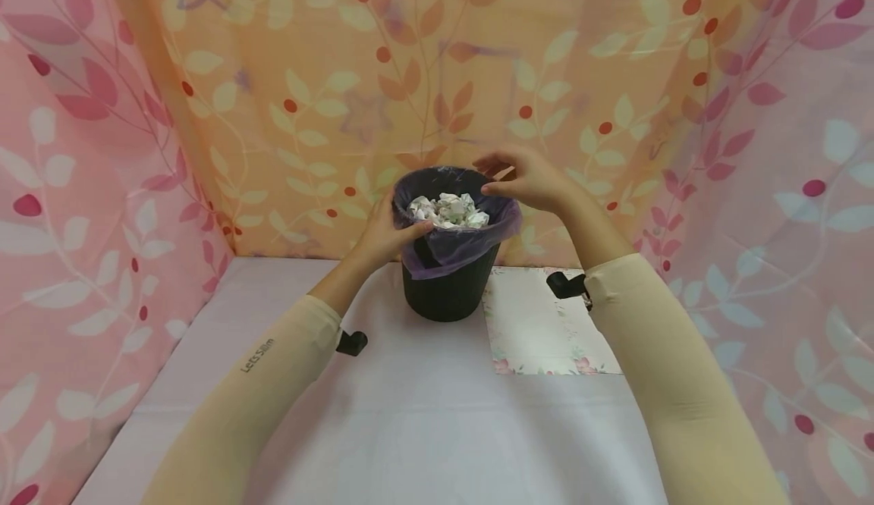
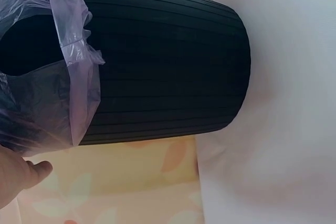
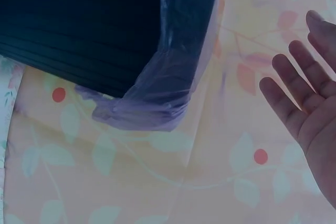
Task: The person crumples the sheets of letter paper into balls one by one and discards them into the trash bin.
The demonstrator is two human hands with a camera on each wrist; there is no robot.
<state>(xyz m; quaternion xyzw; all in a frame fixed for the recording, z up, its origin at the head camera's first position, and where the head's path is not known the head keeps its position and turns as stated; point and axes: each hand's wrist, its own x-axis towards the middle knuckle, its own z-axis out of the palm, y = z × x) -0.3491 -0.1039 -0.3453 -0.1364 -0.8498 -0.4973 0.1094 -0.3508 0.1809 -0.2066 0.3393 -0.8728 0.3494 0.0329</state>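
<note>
While right hand hovers beside mouth of bin, grip apart, fingers extended, left hand touches bin's left side, thumb toward front; cannot tell whether grip clamps. Bin stands on worktop; purple bag folded over rim, crumpled paper inside. Sheet right of bin.

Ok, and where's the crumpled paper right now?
The crumpled paper is near the centre of the head view, inside the lined black bin, between the left hand and right hand.
</note>
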